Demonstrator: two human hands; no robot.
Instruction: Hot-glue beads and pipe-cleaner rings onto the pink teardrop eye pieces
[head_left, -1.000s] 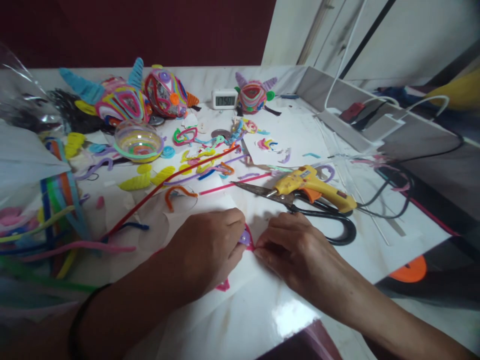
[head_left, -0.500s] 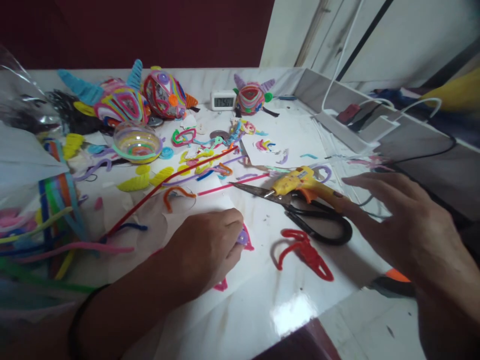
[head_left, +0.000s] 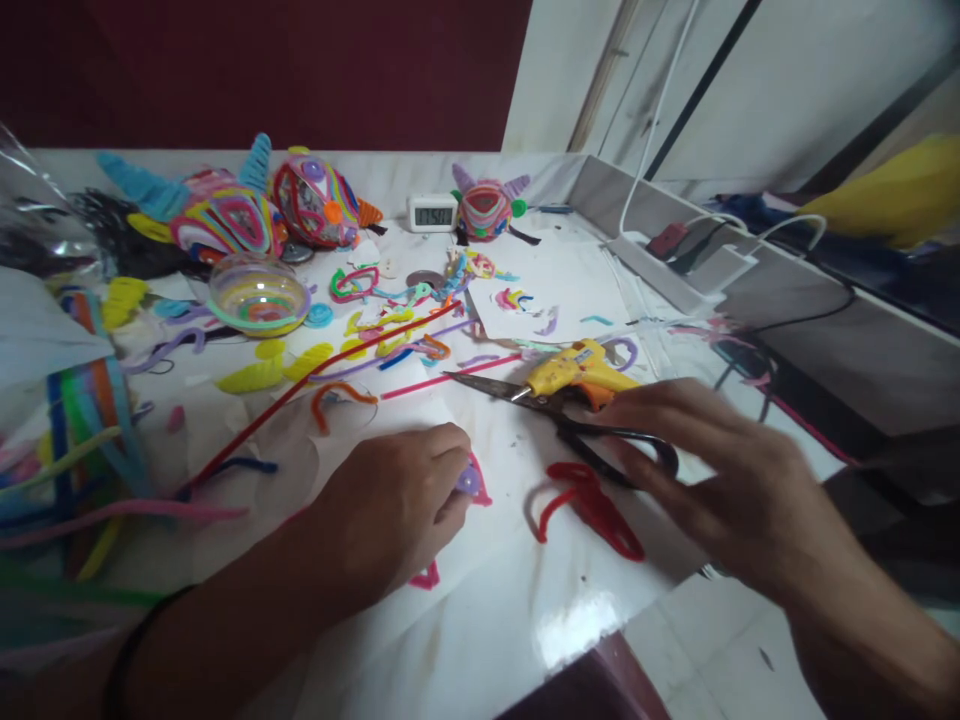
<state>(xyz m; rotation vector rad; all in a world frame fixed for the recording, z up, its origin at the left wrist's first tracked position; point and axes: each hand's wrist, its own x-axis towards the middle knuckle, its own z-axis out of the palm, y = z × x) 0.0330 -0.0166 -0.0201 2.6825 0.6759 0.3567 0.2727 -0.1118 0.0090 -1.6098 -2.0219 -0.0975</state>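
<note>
My left hand point(head_left: 394, 495) is closed over a pink pipe-cleaner piece point(head_left: 429, 577) on the white paper, fingers pinched at a purple button-like disc point(head_left: 468, 482); most of the piece is hidden. My right hand point(head_left: 720, 480) has thumb and fingers apart around the black handle loops of the scissors point(head_left: 544, 405), whose blades point left. Whether the fingertips touch the handle, I cannot tell. Just behind the scissors lies a yellow glue gun point(head_left: 574, 368). In front of them rests a red bent pipe-cleaner shape point(head_left: 596, 510).
Loose pipe cleaners point(head_left: 300, 385) and scraps spread across the left and middle. A clear bowl point(head_left: 259, 300) stands among them. Colourful decorated balls point(head_left: 225, 215) and a white digital clock point(head_left: 433, 213) line the back. A power strip point(head_left: 667, 275) with cables sits at the right.
My right hand has moved left and down, from beside the glue gun's handle to the scissors' handle. My left hand keeps its grip on the paper. The view has shifted slightly.
</note>
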